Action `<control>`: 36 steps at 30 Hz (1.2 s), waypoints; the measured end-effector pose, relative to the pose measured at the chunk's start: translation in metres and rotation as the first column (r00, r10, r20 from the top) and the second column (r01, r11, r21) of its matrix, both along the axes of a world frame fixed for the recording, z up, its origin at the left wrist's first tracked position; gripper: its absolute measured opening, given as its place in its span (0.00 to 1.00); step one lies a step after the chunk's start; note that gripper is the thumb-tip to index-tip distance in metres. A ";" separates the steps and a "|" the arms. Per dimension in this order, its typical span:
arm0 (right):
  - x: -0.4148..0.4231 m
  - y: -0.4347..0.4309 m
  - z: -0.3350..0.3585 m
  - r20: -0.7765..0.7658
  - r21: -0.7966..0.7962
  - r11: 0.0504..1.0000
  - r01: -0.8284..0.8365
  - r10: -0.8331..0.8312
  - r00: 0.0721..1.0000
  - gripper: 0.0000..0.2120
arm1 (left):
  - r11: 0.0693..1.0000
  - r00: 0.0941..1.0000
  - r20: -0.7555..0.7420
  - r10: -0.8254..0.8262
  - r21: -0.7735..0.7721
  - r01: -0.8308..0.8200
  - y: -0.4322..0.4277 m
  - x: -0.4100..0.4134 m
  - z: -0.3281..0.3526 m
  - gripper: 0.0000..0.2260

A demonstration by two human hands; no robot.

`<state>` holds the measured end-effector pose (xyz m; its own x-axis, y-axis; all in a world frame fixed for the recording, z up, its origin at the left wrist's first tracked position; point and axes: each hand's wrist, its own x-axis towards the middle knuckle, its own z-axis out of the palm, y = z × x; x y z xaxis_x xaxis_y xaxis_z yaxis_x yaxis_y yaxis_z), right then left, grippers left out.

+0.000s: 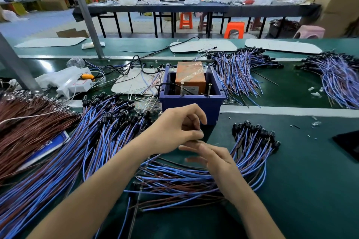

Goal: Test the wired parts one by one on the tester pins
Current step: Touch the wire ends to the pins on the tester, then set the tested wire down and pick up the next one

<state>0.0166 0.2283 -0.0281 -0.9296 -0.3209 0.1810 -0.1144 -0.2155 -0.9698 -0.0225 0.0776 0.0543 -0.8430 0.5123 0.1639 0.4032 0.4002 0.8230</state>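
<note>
A blue bin (pixel 191 102) holds an orange tester box (pixel 190 76), and two upright screw-like pins (pixel 182 88) stand at the bin's near edge. My left hand (pixel 180 128) hovers just in front of the bin, its thumb and fingers pinching a small clear part (pixel 200 132). My right hand (pixel 211 158) lies below it with straight fingers, touching the left hand's fingertips. A fan of blue and brown wired parts with black caps (pixel 254 141) spreads under and right of my hands. A larger heap of the same wired parts (pixel 93 141) lies to the left.
Brown wire bundles (pixel 29 122) fill the far left. More blue wire piles (pixel 239 69) lie behind the bin on the green belt (pixel 310 190). White foam and a yellow-handled tool (pixel 87 76) sit at back left. A black object (pixel 349 145) rests at the right edge.
</note>
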 end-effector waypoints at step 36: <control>0.001 0.008 -0.005 -0.646 0.291 0.706 0.645 -0.353 0.677 0.07 | 0.972 0.882 0.470 0.039 0.187 -0.143 -0.019 -0.027 -0.015 0.05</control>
